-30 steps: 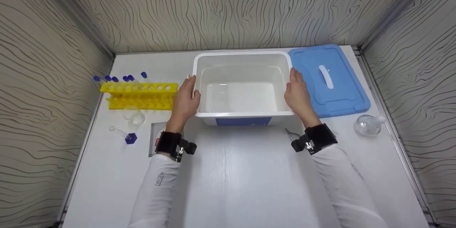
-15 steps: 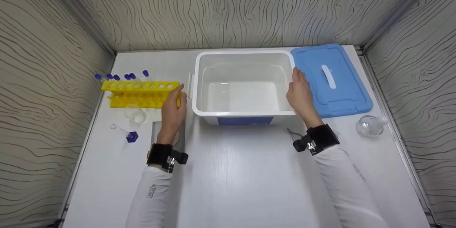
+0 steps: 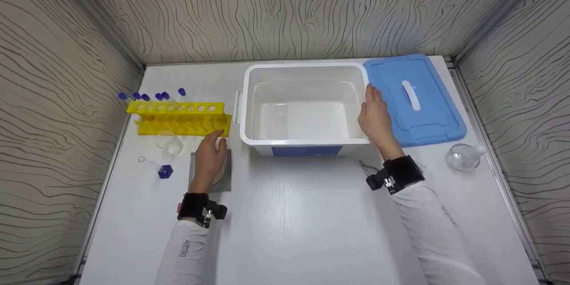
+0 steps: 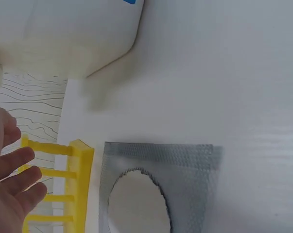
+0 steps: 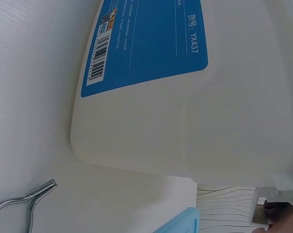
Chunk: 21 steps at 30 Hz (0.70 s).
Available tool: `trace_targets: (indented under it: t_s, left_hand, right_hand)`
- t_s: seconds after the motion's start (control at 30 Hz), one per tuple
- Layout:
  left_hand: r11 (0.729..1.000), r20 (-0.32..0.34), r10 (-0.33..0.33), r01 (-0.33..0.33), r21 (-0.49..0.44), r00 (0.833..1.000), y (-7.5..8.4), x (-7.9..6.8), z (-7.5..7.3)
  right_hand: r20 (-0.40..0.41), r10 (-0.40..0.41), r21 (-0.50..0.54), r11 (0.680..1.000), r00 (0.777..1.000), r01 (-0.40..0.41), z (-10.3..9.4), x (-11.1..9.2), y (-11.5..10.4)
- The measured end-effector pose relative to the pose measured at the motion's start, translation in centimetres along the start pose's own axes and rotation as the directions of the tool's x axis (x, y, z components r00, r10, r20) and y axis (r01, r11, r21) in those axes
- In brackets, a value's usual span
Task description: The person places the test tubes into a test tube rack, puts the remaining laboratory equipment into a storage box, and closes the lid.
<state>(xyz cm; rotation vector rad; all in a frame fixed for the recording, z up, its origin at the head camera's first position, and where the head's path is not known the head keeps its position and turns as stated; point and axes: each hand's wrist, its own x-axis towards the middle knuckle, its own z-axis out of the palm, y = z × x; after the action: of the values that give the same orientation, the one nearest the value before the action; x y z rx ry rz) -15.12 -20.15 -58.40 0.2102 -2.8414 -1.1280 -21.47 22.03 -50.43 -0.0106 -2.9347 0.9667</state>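
A white plastic storage box (image 3: 303, 142) without its lid stands at the back centre; a blue label (image 5: 151, 43) shows on its front. My right hand (image 3: 376, 116) rests against the box's right side, fingers straight; the right wrist view catches only a bit of it by a side handle. My left hand (image 3: 210, 160) holds nothing. It is above a grey wire gauze (image 4: 190, 194) with a white round centre, its loosely bent fingers close to the front right end of a yellow test tube rack (image 3: 178, 131). Whether the fingertips touch the rack, I cannot tell.
Several blue-capped test tubes (image 3: 165, 95) lean in the rack. Before it are a small glass beaker (image 3: 171, 144) and a lying glass cylinder with a purple hexagonal base (image 3: 165, 171). Right: blue lid (image 3: 401, 120), round glass vessel (image 3: 461, 158), metal wire clamp (image 5: 34, 195).
My left hand has let go of the box's left side and moved left and toward me, past the rack's right end to above the gauze. My right hand stays at the box.
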Motion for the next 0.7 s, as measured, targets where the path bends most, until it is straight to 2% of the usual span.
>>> trace_targets:
  t_s: [0.1, 0.27, 0.4, 0.57, 0.7]
  left_hand:
    - [1.0, 0.038, -0.011, 0.01, 0.03, 0.999, -0.7, -0.2, 0.0]
    - [0.994, 0.083, 0.023, -0.032, 0.107, 0.996, -1.7, -0.2, 0.0]
    - [0.983, 0.144, 0.021, -0.047, 0.178, 0.989, -2.4, -0.2, -0.1]
    - [0.965, 0.269, -0.035, -0.038, 0.26, 0.962, -3.3, -0.4, -0.5]
    - [0.945, 0.337, -0.058, -0.057, 0.321, 0.94, -4.1, -0.5, -0.8]
  right_hand:
    - [0.003, 0.002, 0.005, 1.0, 1.0, -0.002, 0.0, 0.0, 0.0]
    - [0.003, 0.01, 0.006, 1.0, 1.0, -0.01, 0.0, 0.0, 0.0]
    - [0.008, -0.001, -0.002, 1.0, 1.0, 0.001, 0.0, 0.1, 0.0]
    - [0.01, 0.0, -0.012, 1.0, 1.0, 0.0, -0.1, 0.0, 0.0]
    - [0.01, 0.0, -0.014, 1.0, 1.0, 0.001, -0.1, -0.2, -0.1]
